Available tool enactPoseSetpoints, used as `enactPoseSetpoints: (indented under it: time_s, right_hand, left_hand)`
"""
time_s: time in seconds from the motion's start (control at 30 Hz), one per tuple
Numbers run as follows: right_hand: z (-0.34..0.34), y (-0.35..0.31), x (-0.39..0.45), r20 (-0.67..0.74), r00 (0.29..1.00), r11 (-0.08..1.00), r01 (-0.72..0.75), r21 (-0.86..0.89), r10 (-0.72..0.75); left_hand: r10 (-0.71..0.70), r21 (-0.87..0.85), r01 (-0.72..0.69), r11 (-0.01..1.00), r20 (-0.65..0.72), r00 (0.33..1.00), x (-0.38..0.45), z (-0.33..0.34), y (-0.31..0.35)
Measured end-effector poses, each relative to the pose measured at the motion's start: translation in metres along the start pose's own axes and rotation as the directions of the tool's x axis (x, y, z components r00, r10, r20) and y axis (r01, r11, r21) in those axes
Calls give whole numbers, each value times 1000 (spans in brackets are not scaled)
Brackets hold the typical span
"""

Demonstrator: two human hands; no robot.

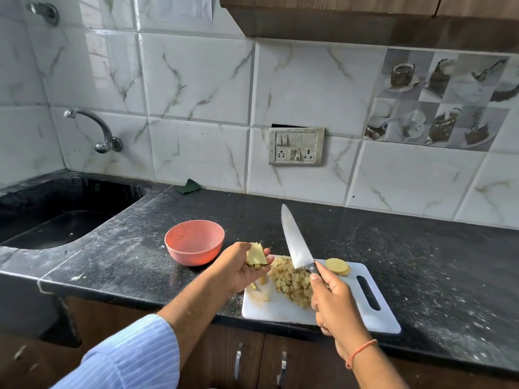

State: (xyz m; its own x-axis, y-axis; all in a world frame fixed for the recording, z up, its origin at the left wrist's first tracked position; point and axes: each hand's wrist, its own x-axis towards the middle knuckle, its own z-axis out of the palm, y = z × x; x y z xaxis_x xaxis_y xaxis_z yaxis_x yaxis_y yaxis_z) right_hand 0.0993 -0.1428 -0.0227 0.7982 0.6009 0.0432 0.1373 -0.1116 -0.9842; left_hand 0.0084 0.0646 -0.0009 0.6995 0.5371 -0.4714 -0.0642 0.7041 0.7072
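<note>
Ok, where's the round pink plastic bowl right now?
In the head view, the round pink plastic bowl stands left of centre on the black stone counter, just beyond the left hand holding a pale potato piece and left of the white plastic cutting board.

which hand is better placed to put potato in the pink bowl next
Left, likely. The left hand holds a potato piece beside the pink bowl; the right hand grips the knife over the cutting board, farther away.
</note>
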Motion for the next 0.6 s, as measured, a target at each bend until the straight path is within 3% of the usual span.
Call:
enactPoseSetpoints:
  time_s: [0.13,0.3,0.33,0.4,0.47,0.53,0.6]
  right_hand:
    - [-25,18,8,14,997,997,-75,30,75]
    - [-35,34,8,2,998,997,-58,45,58]
    - [-36,35,9,0,998,998,-55,45,55]
    - [-35,36,10,4,999,998,-50,43,50]
    - [-36,37,9,2,999,998,-44,46,44]
    - [-37,38,8,-2,999,998,-35,57,35]
    - [-38,39,8,-6,1000,997,-25,66,26]
  left_hand:
    - [80,344,-46,938,-86,993,-4,-4,11]
    - [181,690,-8,724,-179,967,7,-1,18]
    - [214,802,-5,597,-153,965,8,2,18]
    - [314,977,-50,206,-18,949,11,6,15]
    - [360,992,-75,-100,107,927,7,11,9]
    - [375,969,-78,-235,165,912,9,14,2]
    - [386,963,-95,-252,190,903,10,15,-1]
